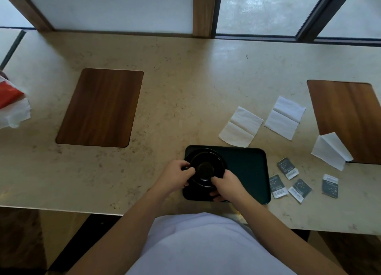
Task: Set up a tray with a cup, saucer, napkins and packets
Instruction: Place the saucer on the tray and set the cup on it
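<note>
Here, both hands worked black cup (206, 168) and saucer (216, 157) at tray (247, 167) left end. Left hand (177, 176) fingers curled on handle side, right hand (226, 187) fingers closed on near rim, probably to centre cup. Napkins (241, 126) and packets (287, 168) lay on counter (185, 89) right of tray, within reach.

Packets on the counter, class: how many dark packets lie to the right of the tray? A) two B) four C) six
B: four dark packets lie on the counter, all right of the tray, none on it.
</note>
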